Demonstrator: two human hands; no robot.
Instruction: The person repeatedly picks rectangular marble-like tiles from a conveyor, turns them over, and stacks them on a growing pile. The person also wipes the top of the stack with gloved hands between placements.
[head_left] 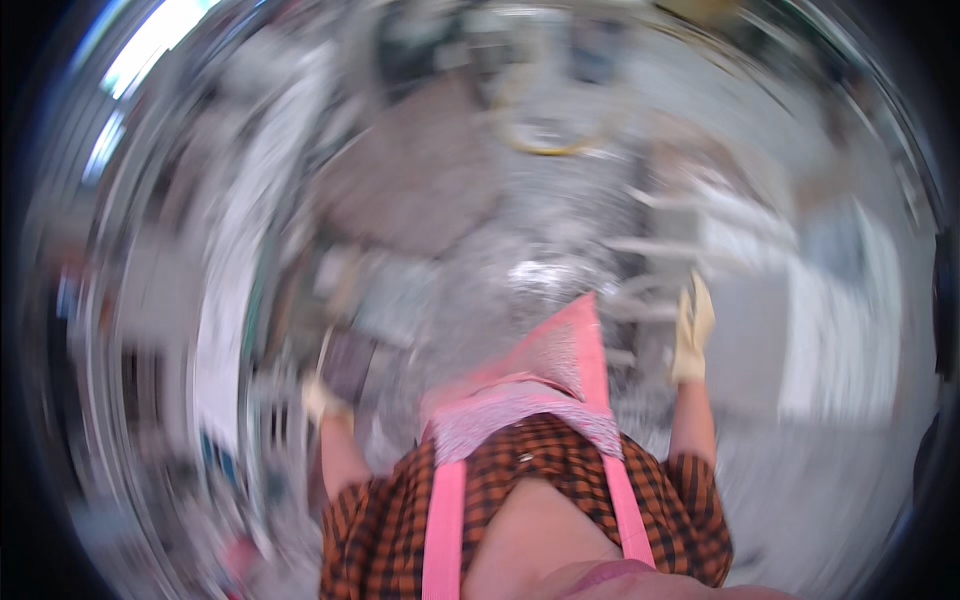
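Note:
Strong motion blur smears most of the picture. My right hand (692, 330), in a pale cream glove, is stretched out with a gap between its fingers and holds nothing that I can see. It is nearest to a grey-sided box-like block (748, 340) at the right. My left hand (325, 402), also in a pale glove, hangs low at the left. A dark brown flat piece (348, 366) shows right beside it; whether the hand grips it, I cannot tell. A pink apron (565, 350) sticks out in front of me.
A wide brownish panel (415, 175) lies ahead on the left. Beyond, a yellow hose-like loop (550, 151) curves over the grey floor (535, 225). Pale bars (655, 246) jut out ahead of my right hand. A long white surface (235, 270) runs along the left.

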